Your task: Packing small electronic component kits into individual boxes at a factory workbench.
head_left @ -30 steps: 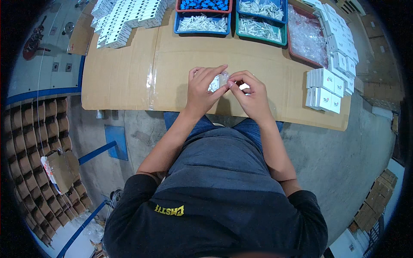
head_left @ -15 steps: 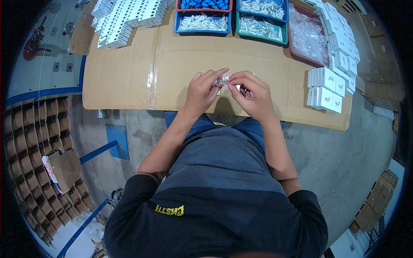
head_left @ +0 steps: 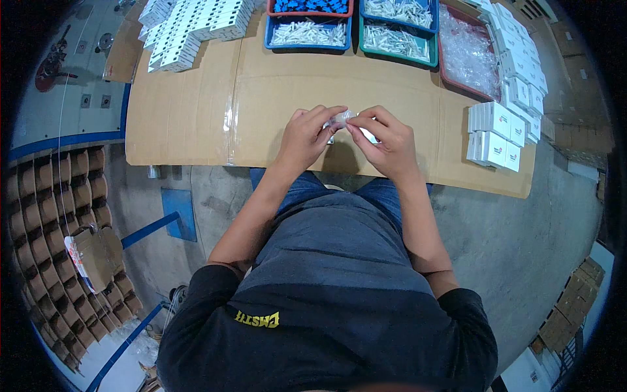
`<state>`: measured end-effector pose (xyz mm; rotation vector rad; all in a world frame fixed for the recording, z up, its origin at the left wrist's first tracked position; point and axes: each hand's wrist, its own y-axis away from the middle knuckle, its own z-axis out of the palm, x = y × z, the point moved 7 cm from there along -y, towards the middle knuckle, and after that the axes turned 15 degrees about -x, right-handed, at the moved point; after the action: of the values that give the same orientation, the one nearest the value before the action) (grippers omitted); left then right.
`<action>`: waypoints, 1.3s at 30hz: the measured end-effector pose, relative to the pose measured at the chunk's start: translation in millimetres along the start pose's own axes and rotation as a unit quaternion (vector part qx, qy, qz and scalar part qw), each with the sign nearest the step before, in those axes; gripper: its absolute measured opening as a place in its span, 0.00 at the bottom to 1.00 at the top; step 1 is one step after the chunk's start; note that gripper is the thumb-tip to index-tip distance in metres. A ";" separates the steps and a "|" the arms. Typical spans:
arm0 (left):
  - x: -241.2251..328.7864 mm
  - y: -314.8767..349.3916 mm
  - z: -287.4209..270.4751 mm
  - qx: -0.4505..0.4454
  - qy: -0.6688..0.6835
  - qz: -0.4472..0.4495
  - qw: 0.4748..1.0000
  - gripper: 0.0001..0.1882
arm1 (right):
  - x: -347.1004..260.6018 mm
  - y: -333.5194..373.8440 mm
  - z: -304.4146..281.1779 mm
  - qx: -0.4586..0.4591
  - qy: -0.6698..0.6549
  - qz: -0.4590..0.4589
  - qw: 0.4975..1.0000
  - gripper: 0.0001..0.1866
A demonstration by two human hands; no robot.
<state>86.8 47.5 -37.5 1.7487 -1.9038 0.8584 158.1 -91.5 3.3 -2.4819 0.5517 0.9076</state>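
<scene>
Between my hands is a small clear plastic bag [head_left: 340,119], held just above the cardboard-covered table near its front edge. My left hand [head_left: 305,136] grips the bag between thumb and index finger. My right hand [head_left: 392,145] pinches the bag's right end with thumb and fingertips. Whatever may be inside the bag is too small to make out. Below my right fingers, part of a white object [head_left: 370,136] shows; my hand hides the rest of it.
Stacked small white boxes stand at far left [head_left: 189,39] and on the right [head_left: 496,134]. Along the back are a blue tray [head_left: 307,49] and a green tray [head_left: 398,60] of white pieces, a red tray of blue pieces [head_left: 310,14], and a red tray of clear bags [head_left: 465,89].
My right fingers have shifted slightly and spread a little, showing more of the white object below. My left hand keeps its grip on the bag.
</scene>
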 end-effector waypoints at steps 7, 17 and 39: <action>19.4 -1.9 -19.5 0.065 -0.047 0.009 0.997 0.25 | 5.1 1.6 5.9 -0.040 -0.015 0.001 0.999 0.08; 11.3 -1.0 -13.6 0.052 0.153 -0.008 0.987 0.19 | 10.2 5.5 -6.8 0.082 -0.175 0.039 0.980 0.10; 9.7 -4.1 6.8 0.071 0.684 -0.004 0.726 0.28 | 28.6 5.2 52.0 0.004 -0.615 0.206 0.761 0.10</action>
<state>90.4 35.7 -35.2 0.6164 -0.7735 1.6426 149.6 -74.7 -53.2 -1.2109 0.5618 2.3313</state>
